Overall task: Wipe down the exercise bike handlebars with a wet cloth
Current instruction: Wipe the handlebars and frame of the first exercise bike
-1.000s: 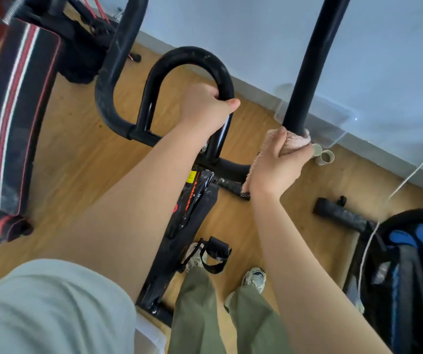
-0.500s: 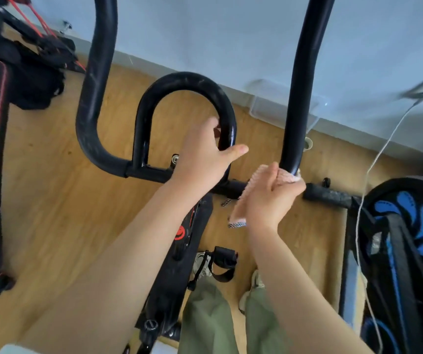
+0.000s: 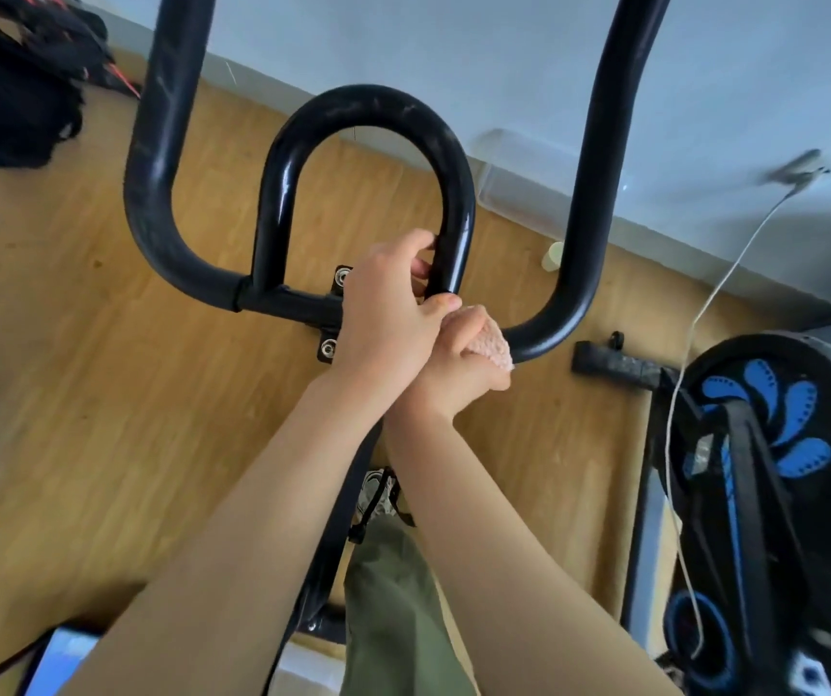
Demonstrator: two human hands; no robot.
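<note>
Status: mid-wipe, well short of done, by my read.

- Cloth (image 3: 493,345): pink, bunched in the right hand (image 3: 456,366). It's pressed onto the handlebars (image 3: 585,218) at the bottom of the right bar's bend, where it runs into the crossbar (image 3: 298,301). Fingers are curled tight over it. Can't tell if the cloth goes all the way round the tube, as the hand hides the far side.
- Left hand (image 3: 393,313): wrapped round the right leg of the centre loop (image 3: 368,105), low down near its base, thumb across the front. It's a bracing grip with no cloth in it. The thumb tip touches the right hand.
- Right bar above the cloth looks fairly uniform black. Can't confirm from this view whether it's wet or clean.
- Left bar (image 3: 155,143) shows pale smudges and scuffs along its length, and the top of the loop has a few too. Both look unwiped.
- Crossbar left of the hands: can't say either way.

Left to do, as I judge it: crossbar, loop, full left bar.

Also in view: wood floor (image 3: 77,344), a white cable (image 3: 724,278) hanging on the right, green trousers (image 3: 393,620) below.
</note>
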